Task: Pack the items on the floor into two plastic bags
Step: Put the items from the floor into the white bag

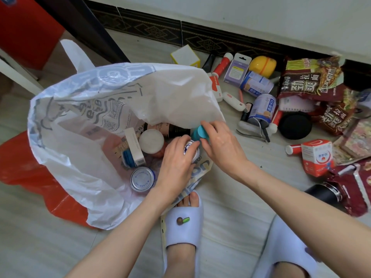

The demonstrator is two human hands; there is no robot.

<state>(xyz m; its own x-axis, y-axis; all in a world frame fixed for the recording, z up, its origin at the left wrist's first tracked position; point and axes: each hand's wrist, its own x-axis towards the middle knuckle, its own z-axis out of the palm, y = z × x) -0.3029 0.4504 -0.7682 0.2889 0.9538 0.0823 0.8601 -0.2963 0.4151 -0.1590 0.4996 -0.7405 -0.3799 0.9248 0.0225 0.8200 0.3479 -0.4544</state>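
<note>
a white plastic bag point(84, 125) with grey print is seen lying open on the floor point(230, 197), its mouth facing the person, with a red plastic bag point(30, 167) spread under its left side. inside the bag mouth, a small can point(193, 151) is gripped by the curled fingers of the left hand point(176, 165). just beside it, a teal-capped container point(199, 133) is pinched by the right hand point(220, 145) at the bag's right lip. a white-lidded jar point(151, 141), a slim white box point(135, 147) and a second can point(142, 179) are already held in the bag. to the right, near the wall, unpacked items are scattered: noodle packets point(309, 81), blue-and-white tins point(259, 111), a yellow round container point(262, 65) and a red-and-white box point(317, 157). pale slippers point(184, 223) are worn at the bottom edge.
</note>
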